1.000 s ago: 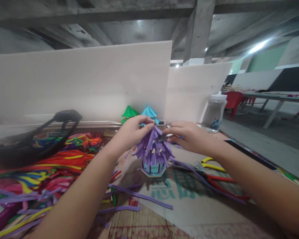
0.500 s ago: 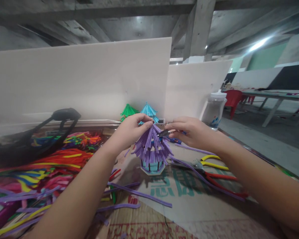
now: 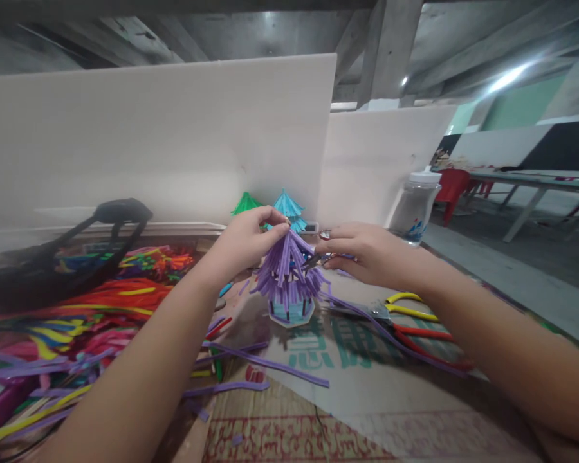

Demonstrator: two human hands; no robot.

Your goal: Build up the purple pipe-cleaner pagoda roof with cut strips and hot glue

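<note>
In the middle stands a small pavilion model (image 3: 289, 273) with a two-tier roof of purple fuzzy strips, above a light-blue base with dark posts. The fingertips of my left hand (image 3: 251, 241) pinch the tip of its roof. My right hand (image 3: 367, 252), at the roof's right side, has its fingers closed round a small dark-bladed tool (image 3: 312, 261), whose blades touch the purple strips. What the tool's handles look like is hidden by my fingers. Behind my left hand are a green roof model (image 3: 246, 202) and a light-blue one (image 3: 288, 204).
Scissors with yellow handles (image 3: 412, 307) and a tool with red handles (image 3: 427, 332) lie to the right. Loose purple strips (image 3: 289, 372) lie in front. Colourful strips (image 3: 125, 296) are heaped at the left, beside a black strap. A water bottle (image 3: 415, 209) stands back right.
The pavilion's upper roof has turned or tilted slightly under my left hand. My right hand with the dark tool has shifted a little, and the tool's blades now point lower into the strips.
</note>
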